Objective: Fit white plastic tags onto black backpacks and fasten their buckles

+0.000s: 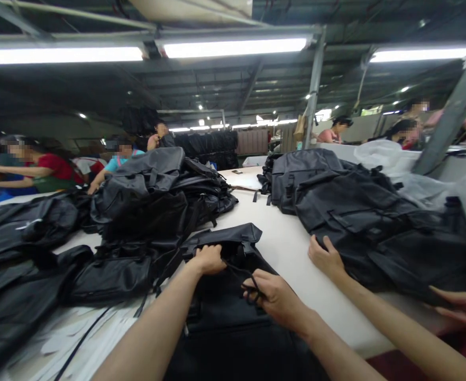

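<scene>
The black bag [233,323] lies at the near edge of the counter [270,227], its lower part running out of view and its flap [233,235] pointing toward the far edge. The right hand [270,293] is closed around a thin black cord [252,288], which loops out below the fingers and runs toward the bag's opening. The left hand [209,259] is clamped on the rim of that opening, just below the flap (its fingertips are lost in the dark fabric).

Toward the near left corner, white sheets [93,344] lie in overlapping layers, a narrow black strap across them. At the right edge, a co-worker's hand [328,256] rests against a pile of black bags [336,196], fingers apart; that person's other hand [460,309] is partly cut off by the frame. Farther along, a taller heap of black bags [149,190] stands on the left half. Clear plastic [399,161] is bunched behind the right-hand pile. Near the far edge sits a small dark object [237,171], too small to tell. Beyond, a person in red [60,166] leans forward on the left, under long ceiling lights [235,47].
</scene>
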Demonstrator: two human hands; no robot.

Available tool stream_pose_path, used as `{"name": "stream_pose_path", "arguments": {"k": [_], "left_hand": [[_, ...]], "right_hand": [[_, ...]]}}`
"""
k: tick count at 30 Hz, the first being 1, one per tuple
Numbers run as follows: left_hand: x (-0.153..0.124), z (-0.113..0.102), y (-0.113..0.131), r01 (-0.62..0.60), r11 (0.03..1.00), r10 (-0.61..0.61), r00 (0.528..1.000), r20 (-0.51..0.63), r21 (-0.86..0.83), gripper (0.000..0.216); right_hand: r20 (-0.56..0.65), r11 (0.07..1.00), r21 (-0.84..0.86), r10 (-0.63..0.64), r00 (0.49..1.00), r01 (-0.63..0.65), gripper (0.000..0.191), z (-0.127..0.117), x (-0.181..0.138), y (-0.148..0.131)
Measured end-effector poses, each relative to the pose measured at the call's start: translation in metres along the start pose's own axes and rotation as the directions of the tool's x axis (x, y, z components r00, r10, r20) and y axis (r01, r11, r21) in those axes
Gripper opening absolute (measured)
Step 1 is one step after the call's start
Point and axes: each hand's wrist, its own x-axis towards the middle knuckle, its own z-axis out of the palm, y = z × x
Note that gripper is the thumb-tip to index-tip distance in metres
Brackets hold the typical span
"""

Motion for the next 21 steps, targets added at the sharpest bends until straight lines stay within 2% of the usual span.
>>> {"name": "stream_pose_path", "arguments": {"k": [2, 4, 6, 8, 11, 13, 15, 18, 21], "left_hand": [[-0.009, -0.004, -0.006, -0.051, 0.998, 0.050, 0.998, 0.039, 0.020, 0.049], [-0.020, -0.002, -0.009, -0.080, 0.996, 0.079, 0.996, 0.031, 0.031, 0.046], [-0.031, 0.003, -0.010, -0.054, 0.997, 0.056, 0.998, -0.032, 0.056, 0.043], [-0.041, 0.011, -0.010, 0.001, 0.996, 0.008, 0.994, -0.108, 0.090, 0.038], [-0.054, 0.023, -0.012, -0.003, 0.993, 0.023, 0.986, -0.167, 0.121, 0.018], [-0.065, 0.030, -0.016, -0.064, 0.989, 0.091, 0.973, -0.211, 0.132, 0.018], [-0.075, 0.037, -0.022, -0.148, 0.978, 0.186, 0.934, -0.303, 0.146, 0.022], [-0.088, 0.044, -0.031, -0.289, 0.941, 0.338, 0.820, -0.463, 0.176, 0.024], [-0.094, 0.047, -0.034, -0.375, 0.907, 0.417, 0.725, -0.548, 0.193, 0.023]], "right_hand": [[-0.070, 0.985, 0.129, 0.128, 0.989, -0.118, 0.013, 0.001, 0.000, -0.002], [-0.180, 0.920, 0.306, 0.308, 0.934, -0.244, 0.019, 0.003, 0.013, 0.000], [-0.240, 0.870, 0.407, 0.397, 0.886, -0.280, 0.026, 0.006, 0.037, 0.003], [-0.270, 0.908, 0.343, 0.341, 0.901, -0.241, 0.023, 0.009, 0.065, 0.005], [-0.322, 0.984, -0.024, 0.158, 0.933, -0.175, 0.014, 0.014, 0.101, 0.007], [-0.240, 0.939, -0.286, 0.124, 0.963, -0.192, 0.016, 0.016, 0.116, 0.009], [-0.050, 0.883, -0.424, 0.201, 0.978, -0.203, 0.020, 0.018, 0.126, 0.014], [0.229, 0.862, -0.475, 0.315, 0.921, -0.177, 0.015, 0.026, 0.134, 0.026], [0.355, 0.854, -0.481, 0.397, 0.847, -0.199, 0.014, 0.039, 0.145, 0.037]]}}
